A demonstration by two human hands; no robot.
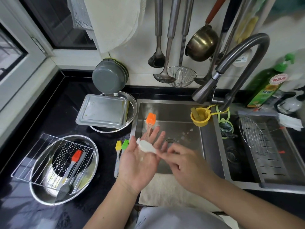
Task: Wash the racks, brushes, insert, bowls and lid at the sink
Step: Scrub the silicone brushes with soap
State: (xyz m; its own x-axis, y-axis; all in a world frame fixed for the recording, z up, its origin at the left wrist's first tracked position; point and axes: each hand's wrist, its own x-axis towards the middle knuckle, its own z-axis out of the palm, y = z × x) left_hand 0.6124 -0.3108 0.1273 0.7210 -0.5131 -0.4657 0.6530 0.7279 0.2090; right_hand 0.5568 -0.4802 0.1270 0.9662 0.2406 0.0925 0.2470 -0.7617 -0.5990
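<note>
Over the sink (170,113), our left hand (140,156) lies palm-up, fingers spread; our right hand (183,161) fingers pinch a white soapy brush head (146,146) there.

- Glossy black counter (69,96) runs along the left.
- White-framed window (24,52) sits above the counter's far left corner.
- Pale wall (140,63) behind, hung with steel ladles (165,47).
</note>
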